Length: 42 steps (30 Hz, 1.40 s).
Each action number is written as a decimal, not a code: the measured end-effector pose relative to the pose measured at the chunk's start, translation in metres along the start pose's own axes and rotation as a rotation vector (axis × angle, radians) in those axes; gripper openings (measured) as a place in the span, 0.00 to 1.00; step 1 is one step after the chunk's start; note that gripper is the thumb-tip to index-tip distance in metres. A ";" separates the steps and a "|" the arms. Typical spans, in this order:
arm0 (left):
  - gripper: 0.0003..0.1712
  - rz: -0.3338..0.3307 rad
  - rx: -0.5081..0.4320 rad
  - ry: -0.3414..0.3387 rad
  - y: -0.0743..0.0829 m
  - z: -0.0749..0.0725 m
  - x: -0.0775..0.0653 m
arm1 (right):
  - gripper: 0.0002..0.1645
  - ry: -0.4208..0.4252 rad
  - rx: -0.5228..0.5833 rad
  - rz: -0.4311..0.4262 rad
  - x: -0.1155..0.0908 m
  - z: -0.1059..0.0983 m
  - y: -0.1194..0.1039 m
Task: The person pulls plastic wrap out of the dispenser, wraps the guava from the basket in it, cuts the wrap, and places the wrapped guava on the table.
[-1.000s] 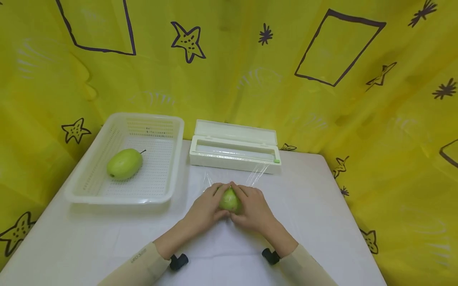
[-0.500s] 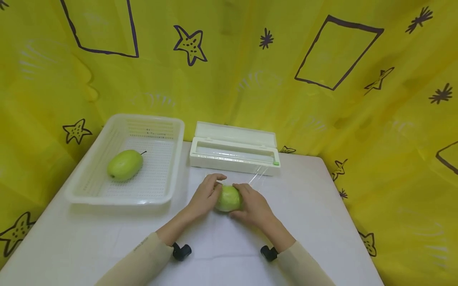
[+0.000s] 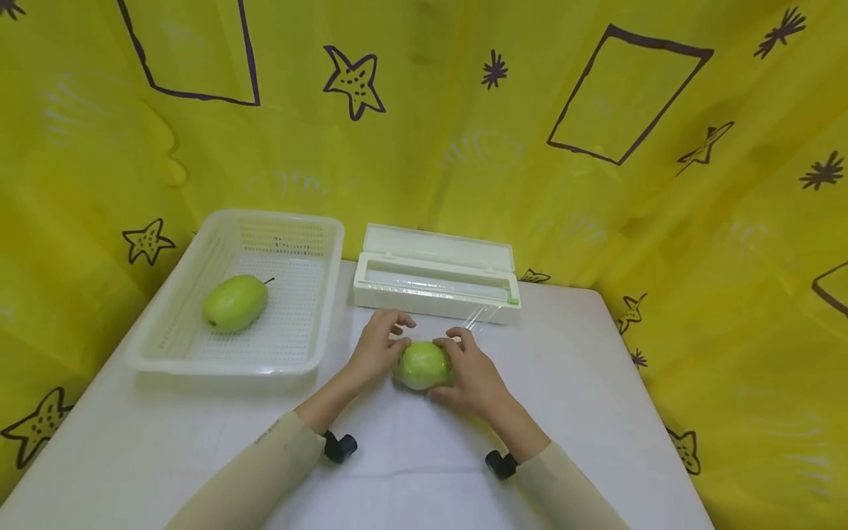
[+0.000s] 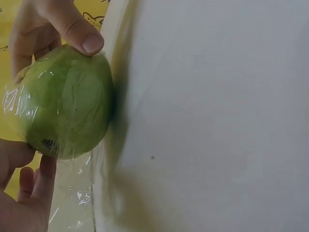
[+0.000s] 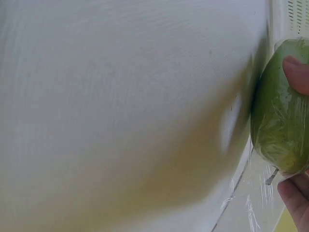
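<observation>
A green pear (image 3: 424, 366) wrapped in clear cling film (image 4: 77, 106) stands in front of an open cling film box (image 3: 437, 294). My right hand (image 3: 473, 375) grips its right end, thumb (image 4: 79, 34) across the near side. At the left end, by the dark blossom tip, my left hand (image 3: 374, 350) pinches at the film with thumb and a finger, its other fingers bent above. A stem (image 5: 273, 176) pokes out by the right fingertips. Film stretches from the pear back to the box.
Back left stands a white perforated basket (image 3: 318, 324) with another green pear (image 3: 235, 303) in it. The box's lid (image 3: 437, 246) is up, and a green slider (image 3: 513, 300) sits at its right end. A yellow patterned curtain (image 3: 424, 147) hangs behind the white table (image 3: 563, 368).
The hands have moved apart from around the pear, showing more of it. My left hand has shifted left and forward with fingers lifted. The right hand keeps its grip.
</observation>
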<state>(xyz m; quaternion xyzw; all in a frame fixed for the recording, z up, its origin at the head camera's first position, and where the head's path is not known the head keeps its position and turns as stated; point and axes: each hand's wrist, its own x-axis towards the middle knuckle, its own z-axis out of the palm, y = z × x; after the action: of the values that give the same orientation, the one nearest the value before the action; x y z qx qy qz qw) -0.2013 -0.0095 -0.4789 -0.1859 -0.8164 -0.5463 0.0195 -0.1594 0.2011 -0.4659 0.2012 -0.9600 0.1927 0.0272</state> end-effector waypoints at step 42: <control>0.48 0.165 0.285 -0.267 -0.008 -0.006 -0.017 | 0.49 0.163 -0.040 -0.107 0.003 0.012 0.005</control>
<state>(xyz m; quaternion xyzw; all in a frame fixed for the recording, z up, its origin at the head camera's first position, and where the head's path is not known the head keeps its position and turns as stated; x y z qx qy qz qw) -0.1887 -0.0223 -0.4877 -0.3182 -0.8629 -0.3923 -0.0180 -0.1637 0.1998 -0.4789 0.2352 -0.9462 0.1876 0.1192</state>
